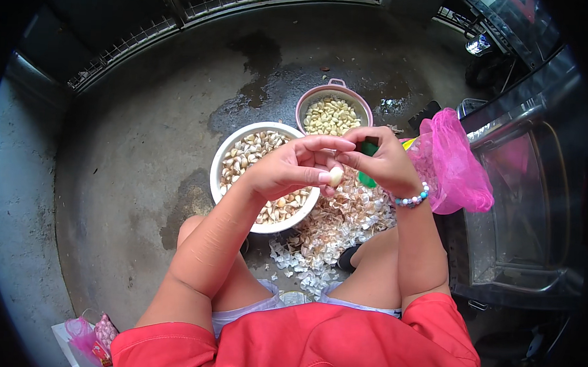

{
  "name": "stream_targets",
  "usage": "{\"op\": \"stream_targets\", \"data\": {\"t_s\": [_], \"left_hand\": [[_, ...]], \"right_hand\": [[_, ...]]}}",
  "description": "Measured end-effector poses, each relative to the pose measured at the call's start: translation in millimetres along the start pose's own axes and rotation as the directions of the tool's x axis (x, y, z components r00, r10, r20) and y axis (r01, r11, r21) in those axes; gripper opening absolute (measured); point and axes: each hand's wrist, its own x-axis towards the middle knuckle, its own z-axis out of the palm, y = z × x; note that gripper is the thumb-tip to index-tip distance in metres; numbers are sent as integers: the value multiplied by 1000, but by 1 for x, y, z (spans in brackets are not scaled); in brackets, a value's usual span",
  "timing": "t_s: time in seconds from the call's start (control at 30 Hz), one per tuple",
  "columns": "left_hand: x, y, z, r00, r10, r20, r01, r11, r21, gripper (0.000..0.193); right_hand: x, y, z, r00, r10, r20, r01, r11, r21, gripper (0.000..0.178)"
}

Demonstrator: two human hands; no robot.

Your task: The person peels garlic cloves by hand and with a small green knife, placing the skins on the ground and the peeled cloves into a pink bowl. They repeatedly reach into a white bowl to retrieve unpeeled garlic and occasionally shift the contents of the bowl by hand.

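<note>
A pale garlic clove (pixel 335 176) sits pinched between the fingertips of my left hand (pixel 295 165). My right hand (pixel 381 162), with a bead bracelet on its wrist, meets the clove from the right and grips a small green-handled tool (pixel 368 166). Both hands hover over a white bowl (pixel 221 159) of unpeeled cloves. Farther away stands a pink-rimmed bowl (pixel 337 88) holding peeled cloves. A heap of garlic skins (pixel 334 234) lies on the floor under my right hand.
A pink plastic bag (pixel 453 165) sits at the right beside metal containers (pixel 536 194). The grey concrete floor (pixel 130 170) has wet patches. A small pink bag (pixel 94 335) lies at the lower left. My bare knees frame the skins.
</note>
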Motion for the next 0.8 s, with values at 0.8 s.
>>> {"op": "stream_targets", "data": {"t_s": [0.8], "left_hand": [[42, -69, -244, 645, 126, -754, 763, -165, 625, 21]], "right_hand": [[-25, 193, -16, 763, 637, -113, -411, 342, -845, 28]]}}
